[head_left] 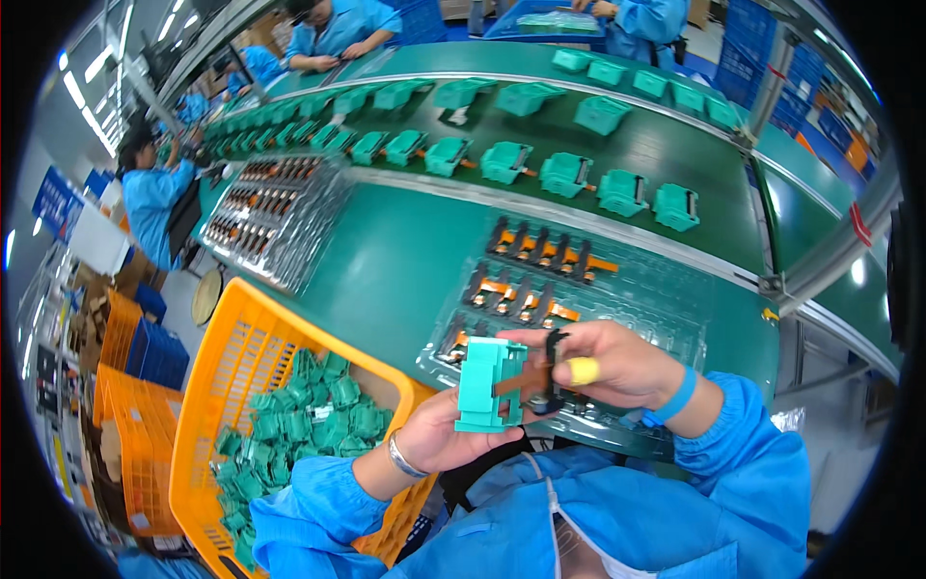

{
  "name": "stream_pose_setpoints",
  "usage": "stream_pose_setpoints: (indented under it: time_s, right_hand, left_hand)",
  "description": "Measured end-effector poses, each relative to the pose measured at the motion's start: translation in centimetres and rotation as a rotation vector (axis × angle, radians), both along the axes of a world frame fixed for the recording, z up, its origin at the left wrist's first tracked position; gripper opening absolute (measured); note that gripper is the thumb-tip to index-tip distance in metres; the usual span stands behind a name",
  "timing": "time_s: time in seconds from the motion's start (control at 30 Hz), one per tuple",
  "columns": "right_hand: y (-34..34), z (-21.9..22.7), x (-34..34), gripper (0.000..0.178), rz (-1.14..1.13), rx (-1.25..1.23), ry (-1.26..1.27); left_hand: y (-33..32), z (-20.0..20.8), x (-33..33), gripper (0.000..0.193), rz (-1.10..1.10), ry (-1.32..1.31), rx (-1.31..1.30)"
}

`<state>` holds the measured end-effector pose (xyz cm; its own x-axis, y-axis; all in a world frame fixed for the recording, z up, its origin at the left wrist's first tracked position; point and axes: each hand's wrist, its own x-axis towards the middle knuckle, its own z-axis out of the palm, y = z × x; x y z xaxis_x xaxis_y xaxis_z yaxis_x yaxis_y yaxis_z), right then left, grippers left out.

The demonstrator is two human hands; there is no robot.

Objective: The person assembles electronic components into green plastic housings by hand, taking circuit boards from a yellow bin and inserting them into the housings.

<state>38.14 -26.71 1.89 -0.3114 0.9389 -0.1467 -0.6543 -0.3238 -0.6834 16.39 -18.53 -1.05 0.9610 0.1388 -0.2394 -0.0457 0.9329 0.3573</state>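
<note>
My left hand (436,437) is closed around a teal plastic housing (478,386), held upright over the near edge of the bench. Pinched in my right hand (622,365) is a black part with an orange-brown flat cable (554,372). This part sits right against the housing's right side, and its cable reaches across to the housing. Whether it is seated inside, I cannot tell. A yellow cover wraps one right fingertip. Just beyond my hands lies a clear plastic tray (666,304) with rows of similar black parts with orange cables (545,249).
At my left stands a yellow crate (217,352) full of teal housings (333,415). Stacked trays of black parts (260,217) occupy the bench's left. Beyond, a green conveyor (675,154) carries rows of teal housings. A metal post (849,236) rises at right. Co-workers in blue sit across and at left.
</note>
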Motion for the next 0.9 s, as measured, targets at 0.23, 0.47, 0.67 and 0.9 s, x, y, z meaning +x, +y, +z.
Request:
stream_pose_setpoints:
  time_s: [0.23,0.47,0.67,0.9]
  right_hand:
    - [-0.2,-2.0,0.7,0.004,-0.305,-0.042,-0.38]
    - [-0.5,-4.0,1.5,0.017,-0.536,0.284,-0.588]
    - [-2.6,-0.9,2.3,0.019,-0.655,0.192,-0.74]
    - [-2.6,-1.4,1.6,0.021,-0.653,0.317,-1.188]
  left_hand:
    - [-0.7,0.8,3.4,0.047,0.041,0.261,0.155]
    - [-0.8,2.0,3.9,0.048,0.056,0.323,0.611]
    - [0.2,-0.2,3.3,0.046,0.314,0.352,0.506]
    - [-1.0,-0.7,3.8,0.038,0.474,0.402,0.671]
